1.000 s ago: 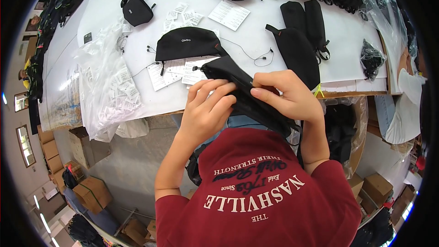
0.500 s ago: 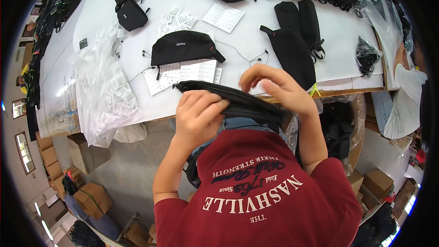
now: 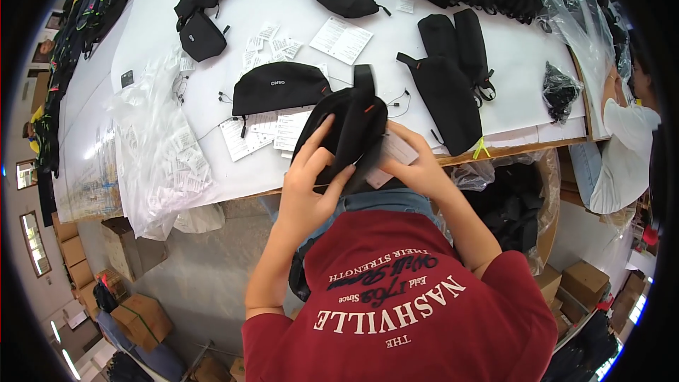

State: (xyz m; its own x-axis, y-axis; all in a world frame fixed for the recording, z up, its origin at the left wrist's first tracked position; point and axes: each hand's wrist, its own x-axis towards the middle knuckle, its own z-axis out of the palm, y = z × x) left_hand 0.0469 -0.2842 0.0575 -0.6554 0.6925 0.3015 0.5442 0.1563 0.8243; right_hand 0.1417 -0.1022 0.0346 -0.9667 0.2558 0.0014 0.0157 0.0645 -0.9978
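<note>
Since the earlier frame the pouch has swung from slanting sideways to standing nearly upright, gaping wide, and a pale card has come into the right hand. The left grip is clamped on the pouch, fingers spread at its mouth; the right grip pinches the stiff, flat card against its right side. The pouch, one piece of soft matte black fabric, is held over the worktop's near edge, long axis running away from the body, strap loop pointing far. Beyond lies one dome-shaped pouch on smooth paper sheets, overlapping too much to count; left, one crinkled clear bag; right, three long, rounded pouches. Farther back lies one creased leaflet.
</note>
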